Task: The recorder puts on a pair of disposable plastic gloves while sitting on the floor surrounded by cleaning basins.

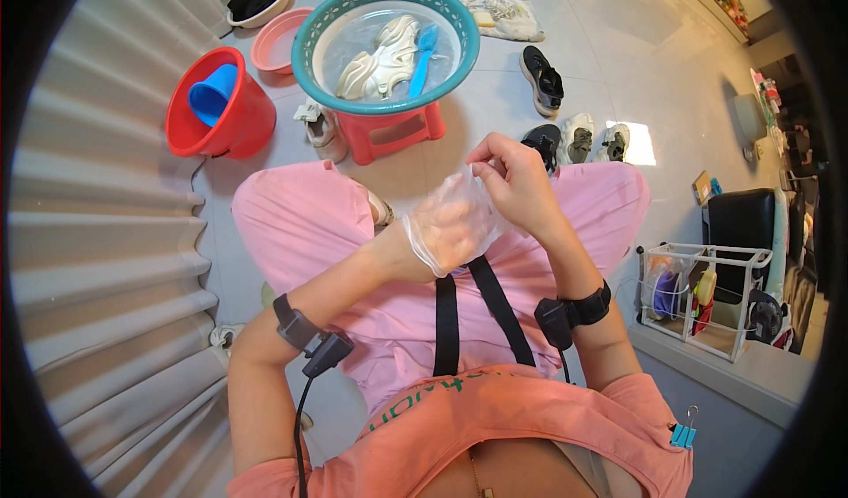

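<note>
My left hand point(446, 226) is inside a loose, clear plastic glove point(424, 244), its cuff around the wrist. Palm turned up, its fingers lie apart and hold nothing. With thumb and fingertips, my right hand point(517, 180) pinches the glove beyond the left fingers; it is bare. Both hands are over my lap. Ahead, a teal-rimmed basin point(307, 81) rests on a red plastic stool point(386, 136). White shoes point(382, 61) lie in water in it, beside a blue brush point(424, 59).
A red bucket point(256, 123) holding a blue container point(212, 94) stands left by the curtain point(115, 189). Pink basins point(281, 41) are behind it. To the right lie a black shoe point(541, 79), grey-white shoes point(576, 136), and a white rack point(707, 255).
</note>
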`<action>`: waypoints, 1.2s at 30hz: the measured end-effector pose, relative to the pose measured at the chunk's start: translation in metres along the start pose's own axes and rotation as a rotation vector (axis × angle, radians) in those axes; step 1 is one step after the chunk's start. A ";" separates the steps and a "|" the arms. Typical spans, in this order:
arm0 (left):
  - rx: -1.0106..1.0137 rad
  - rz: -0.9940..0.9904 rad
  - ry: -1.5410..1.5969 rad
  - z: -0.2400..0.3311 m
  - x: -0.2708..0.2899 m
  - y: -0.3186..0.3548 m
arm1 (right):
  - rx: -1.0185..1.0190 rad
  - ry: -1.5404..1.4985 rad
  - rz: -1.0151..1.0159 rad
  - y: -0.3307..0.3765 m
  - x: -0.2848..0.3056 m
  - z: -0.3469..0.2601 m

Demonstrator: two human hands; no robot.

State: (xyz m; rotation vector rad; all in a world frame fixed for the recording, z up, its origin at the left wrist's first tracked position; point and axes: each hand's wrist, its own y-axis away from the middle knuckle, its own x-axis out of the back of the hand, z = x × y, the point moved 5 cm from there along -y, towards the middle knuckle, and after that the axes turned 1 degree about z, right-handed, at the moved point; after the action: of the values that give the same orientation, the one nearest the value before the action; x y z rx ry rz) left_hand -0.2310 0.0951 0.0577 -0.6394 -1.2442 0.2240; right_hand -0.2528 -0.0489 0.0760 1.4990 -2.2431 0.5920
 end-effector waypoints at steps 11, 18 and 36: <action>0.024 -0.067 0.066 -0.004 -0.003 -0.008 | 0.137 0.096 0.004 -0.002 0.002 -0.014; 0.389 0.138 -0.103 -0.036 0.005 -0.008 | 0.115 0.035 0.359 -0.009 0.040 -0.009; 0.700 -0.012 -0.317 -0.049 0.004 -0.021 | 0.142 -0.028 0.081 0.038 -0.020 -0.014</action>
State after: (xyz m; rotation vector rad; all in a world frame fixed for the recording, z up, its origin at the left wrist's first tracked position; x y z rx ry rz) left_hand -0.1883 0.0645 0.0639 0.0137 -1.3588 0.7338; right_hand -0.2801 -0.0132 0.0721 1.4962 -2.3353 0.7746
